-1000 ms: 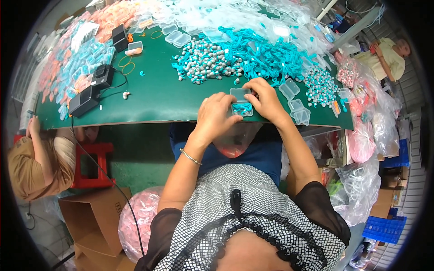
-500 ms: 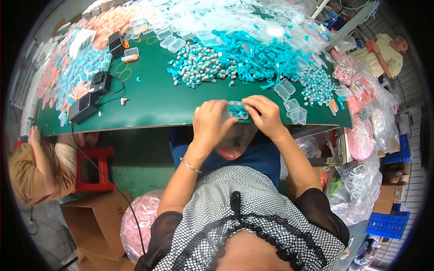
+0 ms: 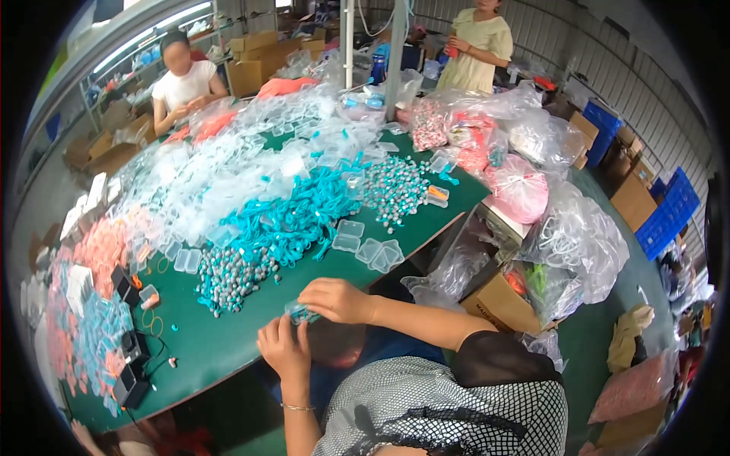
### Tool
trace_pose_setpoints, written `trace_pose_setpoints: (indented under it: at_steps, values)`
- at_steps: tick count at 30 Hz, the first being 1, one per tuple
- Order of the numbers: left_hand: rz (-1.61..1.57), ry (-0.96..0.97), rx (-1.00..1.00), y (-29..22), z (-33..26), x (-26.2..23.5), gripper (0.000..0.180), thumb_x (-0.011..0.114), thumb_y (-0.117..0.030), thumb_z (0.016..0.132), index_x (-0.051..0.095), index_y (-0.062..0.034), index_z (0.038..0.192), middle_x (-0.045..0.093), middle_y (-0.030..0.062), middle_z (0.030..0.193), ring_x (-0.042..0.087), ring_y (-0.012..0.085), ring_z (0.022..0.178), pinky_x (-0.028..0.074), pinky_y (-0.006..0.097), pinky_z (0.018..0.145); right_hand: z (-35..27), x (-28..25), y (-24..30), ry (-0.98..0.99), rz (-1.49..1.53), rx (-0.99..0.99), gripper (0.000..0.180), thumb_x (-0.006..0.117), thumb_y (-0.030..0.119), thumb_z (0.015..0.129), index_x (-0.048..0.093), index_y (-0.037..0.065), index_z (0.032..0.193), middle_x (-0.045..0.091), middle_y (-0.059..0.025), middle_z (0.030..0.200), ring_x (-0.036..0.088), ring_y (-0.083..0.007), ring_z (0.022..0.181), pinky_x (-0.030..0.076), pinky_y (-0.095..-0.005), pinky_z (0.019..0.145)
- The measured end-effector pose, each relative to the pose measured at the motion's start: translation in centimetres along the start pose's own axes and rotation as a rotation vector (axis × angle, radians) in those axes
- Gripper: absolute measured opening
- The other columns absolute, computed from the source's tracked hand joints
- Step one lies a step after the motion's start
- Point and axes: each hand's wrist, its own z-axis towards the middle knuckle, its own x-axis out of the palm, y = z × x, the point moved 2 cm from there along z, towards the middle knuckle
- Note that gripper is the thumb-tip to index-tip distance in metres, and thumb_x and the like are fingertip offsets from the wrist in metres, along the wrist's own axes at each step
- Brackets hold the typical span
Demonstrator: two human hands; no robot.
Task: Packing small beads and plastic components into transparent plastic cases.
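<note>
You pinch the small clear plastic case [image 3: 301, 312] between your left hand [image 3: 285, 349] and right hand [image 3: 334, 302], both curled nearly closed on it, at the near edge of the green table [image 3: 199, 342]. Gripping opposite sides probably steadies so slight a box. The teal cord pile [image 3: 293, 214] lies beyond, presumably for easy reach. Your fingers cover most of the case; I cannot tell whether it is latched.

We list: small case [image 3: 301, 312], clear; bench [image 3: 217, 342], green; cord pile [image 3: 293, 214], turquoise — small plugs [image 3: 236, 280], grey and turquoise — patterned top [image 3: 384, 381], black-and-white lattice; its sleeve [image 3: 502, 361], black; crate [image 3: 673, 214], blue.
</note>
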Motion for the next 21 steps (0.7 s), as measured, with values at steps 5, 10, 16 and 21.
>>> trace_pose_setpoints:
  at_steps: [5,10,16,21]
  values:
    - [0.026,-0.017,0.024,0.36,-0.01,0.57,0.031,0.073,-0.025,0.084,0.066,-0.0053,0.107,0.062,0.0112,0.102,0.056,0.0311,0.094,0.043,0.044,0.078,0.04,-0.25,0.05,0.034,0.025,-0.011,0.020,0.069,0.009,0.084,0.066,0.000,0.101,0.067,-0.0127,0.099,0.065,-0.0309,0.095,0.055,-0.0405,0.082]
    - [0.035,-0.002,0.009,0.18,-0.12,0.66,0.030,0.071,-0.023,0.085,0.066,-0.0049,0.109,0.061,0.0120,0.102,0.056,0.0314,0.095,0.042,0.044,0.079,-0.51,0.01,-0.40,0.060,0.030,0.006,0.024,0.071,0.008,0.083,0.066,-0.001,0.105,0.067,-0.0140,0.104,0.065,-0.0324,0.098,0.055,-0.0410,0.084]
    - [0.053,-0.028,0.000,-0.11,-0.57,0.52,0.029,0.068,-0.021,0.087,0.066,-0.0049,0.111,0.061,0.0126,0.103,0.056,0.0315,0.096,0.041,0.044,0.079,-0.51,-0.05,0.00,0.016,0.045,-0.015,0.022,0.069,0.007,0.082,0.065,0.000,0.103,0.066,-0.0133,0.101,0.065,-0.0314,0.095,0.054,-0.0402,0.082]
    - [0.024,0.006,-0.010,0.12,-0.69,0.12,0.031,0.070,-0.021,0.086,0.065,-0.0051,0.112,0.061,0.0132,0.103,0.057,0.0317,0.097,0.042,0.044,0.080,-0.63,-0.21,0.50,0.026,0.064,-0.017,0.022,0.069,0.006,0.081,0.064,0.000,0.101,0.066,-0.0130,0.100,0.064,-0.0315,0.096,0.054,-0.0403,0.083]
